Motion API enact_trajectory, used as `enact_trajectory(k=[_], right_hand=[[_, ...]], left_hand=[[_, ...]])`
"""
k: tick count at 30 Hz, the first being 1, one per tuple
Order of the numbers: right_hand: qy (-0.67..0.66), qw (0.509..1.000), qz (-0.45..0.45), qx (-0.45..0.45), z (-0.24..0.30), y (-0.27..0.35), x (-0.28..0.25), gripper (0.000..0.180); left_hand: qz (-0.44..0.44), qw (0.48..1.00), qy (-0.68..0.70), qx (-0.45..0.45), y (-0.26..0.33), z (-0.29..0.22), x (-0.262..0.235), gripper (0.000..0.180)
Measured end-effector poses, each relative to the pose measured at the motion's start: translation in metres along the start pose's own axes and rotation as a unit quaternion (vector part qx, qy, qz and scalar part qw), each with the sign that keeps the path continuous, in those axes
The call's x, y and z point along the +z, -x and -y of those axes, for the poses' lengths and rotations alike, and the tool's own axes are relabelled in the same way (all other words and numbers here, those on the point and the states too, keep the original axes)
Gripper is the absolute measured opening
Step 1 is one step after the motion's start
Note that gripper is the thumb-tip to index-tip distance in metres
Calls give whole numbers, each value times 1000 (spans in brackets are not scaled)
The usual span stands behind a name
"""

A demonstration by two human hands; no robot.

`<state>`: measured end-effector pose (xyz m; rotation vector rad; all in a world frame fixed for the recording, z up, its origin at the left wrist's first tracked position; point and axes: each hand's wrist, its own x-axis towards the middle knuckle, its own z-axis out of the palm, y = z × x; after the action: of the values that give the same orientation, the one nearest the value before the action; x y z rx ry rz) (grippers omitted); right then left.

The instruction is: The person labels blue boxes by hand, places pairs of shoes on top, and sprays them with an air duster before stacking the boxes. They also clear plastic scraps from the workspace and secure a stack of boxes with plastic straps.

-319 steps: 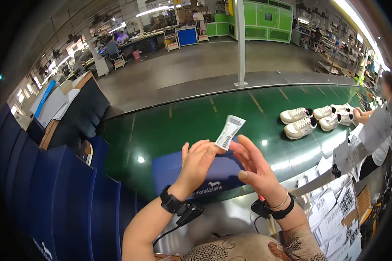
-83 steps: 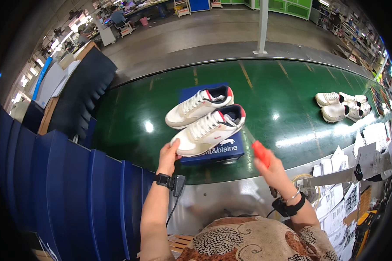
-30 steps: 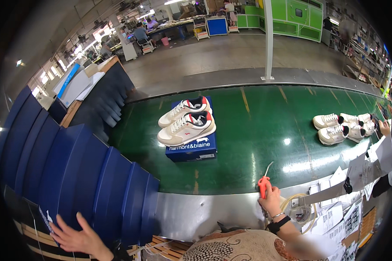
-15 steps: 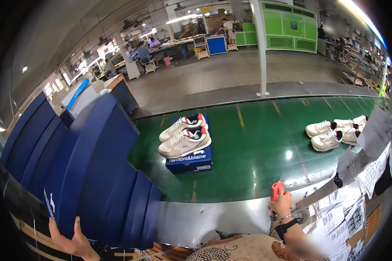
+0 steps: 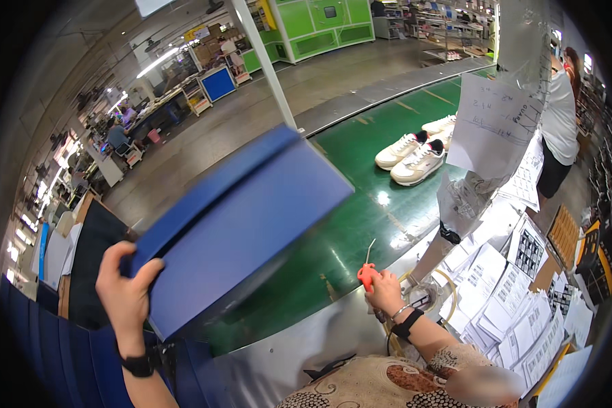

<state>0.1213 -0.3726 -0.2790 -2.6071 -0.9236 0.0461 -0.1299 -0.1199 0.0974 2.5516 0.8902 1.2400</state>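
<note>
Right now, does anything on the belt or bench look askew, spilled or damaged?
Nothing looks spilled or damaged. The left hand holds a blue box tilted above the green belt; the right hand grips a red tool. Two pale sneakers sit upright on the belt.

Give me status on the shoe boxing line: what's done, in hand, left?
Done: nothing boxed in view. In hand: left hand lifts a blue shoe box over the green belt; right hand grips an orange tool. Left: a white sneaker pair sits loose on the belt.

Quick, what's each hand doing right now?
Left hand: closed, holding a blue box.
Right hand: closed, holding a red tool.
</note>
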Motion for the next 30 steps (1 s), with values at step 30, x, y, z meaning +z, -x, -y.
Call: enact_trajectory(k=[30], right_hand=[[-369,841,-190,348,-125,-328,-14,63]], left_hand=[[225,961,155,36,-55,11,231,29]])
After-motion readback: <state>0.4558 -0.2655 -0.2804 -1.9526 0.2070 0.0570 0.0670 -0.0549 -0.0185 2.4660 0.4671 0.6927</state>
